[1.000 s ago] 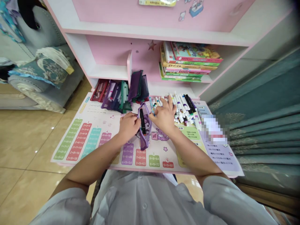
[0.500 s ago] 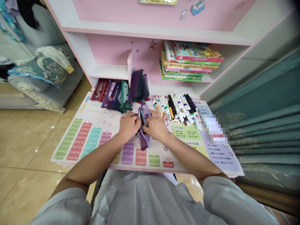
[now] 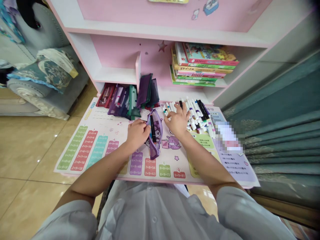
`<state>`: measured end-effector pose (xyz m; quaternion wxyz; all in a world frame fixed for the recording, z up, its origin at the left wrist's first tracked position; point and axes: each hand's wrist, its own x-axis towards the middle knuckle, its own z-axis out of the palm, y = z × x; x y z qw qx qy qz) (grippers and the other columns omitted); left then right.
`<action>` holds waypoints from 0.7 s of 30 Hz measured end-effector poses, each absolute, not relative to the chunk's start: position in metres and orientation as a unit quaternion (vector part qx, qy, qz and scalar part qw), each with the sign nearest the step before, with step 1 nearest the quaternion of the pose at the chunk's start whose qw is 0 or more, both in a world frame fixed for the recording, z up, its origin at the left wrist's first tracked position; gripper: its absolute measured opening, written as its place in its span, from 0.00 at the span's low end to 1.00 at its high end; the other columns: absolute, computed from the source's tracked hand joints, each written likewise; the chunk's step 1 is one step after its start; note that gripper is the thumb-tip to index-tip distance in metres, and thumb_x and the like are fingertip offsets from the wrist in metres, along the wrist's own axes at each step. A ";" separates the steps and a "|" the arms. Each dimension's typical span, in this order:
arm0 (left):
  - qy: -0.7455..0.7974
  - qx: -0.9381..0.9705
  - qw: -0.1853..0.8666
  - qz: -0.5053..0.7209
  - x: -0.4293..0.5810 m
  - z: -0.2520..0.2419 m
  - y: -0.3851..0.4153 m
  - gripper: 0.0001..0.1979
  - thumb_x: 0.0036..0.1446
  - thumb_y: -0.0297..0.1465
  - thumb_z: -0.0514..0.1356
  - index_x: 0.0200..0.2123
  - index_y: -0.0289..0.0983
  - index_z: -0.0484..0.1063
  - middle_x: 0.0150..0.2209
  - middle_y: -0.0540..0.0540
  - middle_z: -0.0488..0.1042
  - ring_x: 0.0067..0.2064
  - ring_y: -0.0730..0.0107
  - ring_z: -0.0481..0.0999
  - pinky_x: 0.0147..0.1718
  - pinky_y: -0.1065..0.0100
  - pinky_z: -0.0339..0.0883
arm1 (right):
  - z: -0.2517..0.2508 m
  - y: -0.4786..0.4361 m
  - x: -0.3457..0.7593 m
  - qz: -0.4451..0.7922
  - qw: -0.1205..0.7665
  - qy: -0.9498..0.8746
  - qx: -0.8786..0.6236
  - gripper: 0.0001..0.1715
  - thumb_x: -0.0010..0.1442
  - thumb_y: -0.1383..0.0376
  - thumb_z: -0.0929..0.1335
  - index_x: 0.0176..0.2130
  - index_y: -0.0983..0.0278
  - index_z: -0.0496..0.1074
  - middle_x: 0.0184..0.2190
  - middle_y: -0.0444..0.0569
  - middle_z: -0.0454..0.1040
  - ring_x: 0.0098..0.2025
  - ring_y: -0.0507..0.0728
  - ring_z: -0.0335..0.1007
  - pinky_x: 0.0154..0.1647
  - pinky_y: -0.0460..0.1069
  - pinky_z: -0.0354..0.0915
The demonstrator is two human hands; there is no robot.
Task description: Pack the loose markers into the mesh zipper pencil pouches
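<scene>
A purple mesh pouch (image 3: 155, 151) lies unzipped in the middle of the desk, with a black marker (image 3: 153, 130) and something blue inside. My left hand (image 3: 138, 134) grips the pouch's left edge between thumb and fingers. To the right, my right hand (image 3: 178, 120) is over the left part of a heap of markers (image 3: 195, 115), its fingers spread and touching or just above them. Most of these markers are white, some black. The tips of my right fingers partly cover the markers below.
Filled mesh pouches (image 3: 120, 100) in red, purple and green lie at the back left, beside upright dark pouches (image 3: 145, 90). Stacked books (image 3: 205, 66) sit on the shelf. A pixelated object (image 3: 228, 136) lies at the desk's right, near a curtain (image 3: 282, 123).
My right hand has left the purple pouch and moved right and up to the marker heap. The black marker now shows in the pouch. My left hand has stayed on the pouch.
</scene>
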<state>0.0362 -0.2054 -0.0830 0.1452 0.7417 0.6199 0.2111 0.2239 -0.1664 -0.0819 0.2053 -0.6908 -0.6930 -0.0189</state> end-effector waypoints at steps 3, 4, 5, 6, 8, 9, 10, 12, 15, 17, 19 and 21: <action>0.622 0.740 0.152 0.209 0.036 -0.083 -0.205 0.17 0.64 0.33 0.54 0.26 0.38 0.76 0.43 0.44 0.80 0.55 0.58 0.74 0.54 0.56 0.67 | -0.097 -0.154 0.231 -0.027 0.155 -0.689 -0.708 0.13 0.58 0.63 0.68 0.37 0.67 0.80 0.67 0.61 0.61 0.73 0.77 0.39 0.65 0.77 0.44; 0.623 0.739 0.154 0.208 0.036 -0.083 -0.206 0.17 0.64 0.33 0.54 0.26 0.38 0.76 0.43 0.44 0.80 0.55 0.58 0.74 0.54 0.56 0.67 | -0.101 -0.152 0.232 -0.029 0.140 -0.689 -0.710 0.14 0.58 0.62 0.68 0.39 0.67 0.80 0.67 0.61 0.60 0.73 0.77 0.38 0.65 0.77 0.44; 0.623 0.738 0.155 0.206 0.036 -0.082 -0.206 0.17 0.64 0.33 0.54 0.26 0.38 0.76 0.43 0.44 0.80 0.55 0.58 0.74 0.54 0.56 0.67 | -0.104 -0.151 0.232 -0.031 0.126 -0.690 -0.712 0.15 0.58 0.62 0.68 0.41 0.68 0.80 0.68 0.62 0.59 0.73 0.77 0.37 0.65 0.77 0.44; 0.624 0.738 0.156 0.205 0.036 -0.082 -0.206 0.16 0.64 0.33 0.54 0.26 0.38 0.76 0.44 0.44 0.80 0.55 0.58 0.74 0.54 0.56 0.67 | -0.107 -0.150 0.232 -0.032 0.115 -0.690 -0.714 0.17 0.59 0.61 0.68 0.42 0.68 0.80 0.68 0.62 0.58 0.73 0.76 0.37 0.65 0.77 0.43; 0.624 0.738 0.155 0.204 0.037 -0.081 -0.206 0.16 0.64 0.33 0.54 0.26 0.38 0.76 0.44 0.44 0.80 0.55 0.58 0.74 0.54 0.56 0.66 | -0.111 -0.149 0.231 -0.027 0.097 -0.691 -0.716 0.19 0.59 0.60 0.67 0.43 0.69 0.80 0.68 0.63 0.57 0.73 0.77 0.35 0.65 0.77 0.43; 0.624 0.738 0.155 0.204 0.037 -0.081 -0.206 0.16 0.64 0.33 0.54 0.27 0.38 0.76 0.44 0.43 0.80 0.55 0.58 0.74 0.54 0.56 0.66 | -0.112 -0.149 0.231 -0.023 0.091 -0.692 -0.716 0.20 0.60 0.59 0.67 0.44 0.69 0.80 0.68 0.63 0.57 0.73 0.77 0.34 0.65 0.77 0.43; 0.624 0.738 0.155 0.205 0.037 -0.081 -0.206 0.16 0.64 0.33 0.54 0.27 0.38 0.76 0.44 0.43 0.80 0.55 0.58 0.74 0.54 0.56 0.66 | -0.113 -0.148 0.231 -0.020 0.086 -0.694 -0.715 0.20 0.60 0.59 0.67 0.44 0.69 0.80 0.68 0.63 0.57 0.73 0.77 0.34 0.65 0.77 0.42; 0.624 0.737 0.157 0.209 0.037 -0.082 -0.205 0.16 0.64 0.33 0.54 0.27 0.38 0.76 0.44 0.44 0.80 0.55 0.58 0.74 0.54 0.57 0.66 | -0.116 -0.147 0.231 -0.018 0.082 -0.699 -0.711 0.21 0.60 0.60 0.66 0.45 0.70 0.80 0.68 0.64 0.57 0.73 0.77 0.33 0.65 0.78 0.41; 0.623 0.737 0.155 0.212 0.037 -0.083 -0.205 0.16 0.64 0.33 0.54 0.27 0.38 0.76 0.44 0.44 0.80 0.55 0.59 0.74 0.54 0.57 0.66 | -0.119 -0.147 0.230 -0.019 0.085 -0.703 -0.705 0.21 0.59 0.61 0.66 0.45 0.71 0.80 0.68 0.64 0.58 0.73 0.77 0.33 0.65 0.78 0.42; 0.624 0.737 0.151 0.212 0.037 -0.084 -0.205 0.16 0.64 0.33 0.54 0.27 0.38 0.77 0.44 0.44 0.80 0.55 0.58 0.74 0.54 0.57 0.67 | -0.118 -0.147 0.230 -0.019 0.094 -0.707 -0.701 0.20 0.58 0.62 0.66 0.43 0.71 0.80 0.67 0.64 0.59 0.73 0.77 0.34 0.65 0.78 0.42; 0.624 0.737 0.148 0.212 0.036 -0.085 -0.205 0.16 0.64 0.33 0.54 0.27 0.39 0.77 0.44 0.44 0.80 0.55 0.58 0.74 0.54 0.57 0.67 | -0.113 -0.149 0.229 -0.022 0.117 -0.710 -0.694 0.18 0.57 0.62 0.67 0.40 0.69 0.81 0.67 0.62 0.60 0.73 0.77 0.35 0.65 0.78 0.44; 0.623 0.738 0.147 0.213 0.036 -0.085 -0.205 0.16 0.64 0.33 0.54 0.27 0.39 0.77 0.44 0.44 0.80 0.55 0.58 0.74 0.54 0.57 0.67 | -0.104 -0.152 0.228 -0.024 0.153 -0.708 -0.689 0.15 0.57 0.62 0.67 0.36 0.67 0.81 0.67 0.60 0.61 0.73 0.76 0.38 0.64 0.78 0.45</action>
